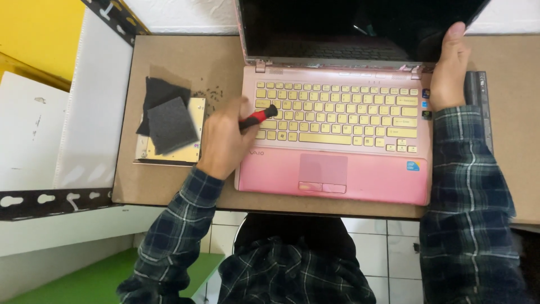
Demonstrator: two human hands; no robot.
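Note:
A pink laptop (pixel 360 174) with a pale yellow keyboard (pixel 337 115) lies open on a brown table (pixel 174 56). My left hand (pixel 225 138) rests at the laptop's left edge, shut on a red and black screwdriver (pixel 259 116) whose tip lies over the left keys. My right hand (pixel 450 67) grips the right edge of the dark screen (pixel 349 25), thumb on the bezel. Both sleeves are dark plaid.
Left of the laptop lie two dark grey foam pads (pixel 166 115) on a flat gold-coloured drive part (pixel 194 152), with several tiny screws (pixel 209 93) scattered beside them. A black slotted metal rail (pixel 50 200) and white panel (pixel 95 101) border the table's left.

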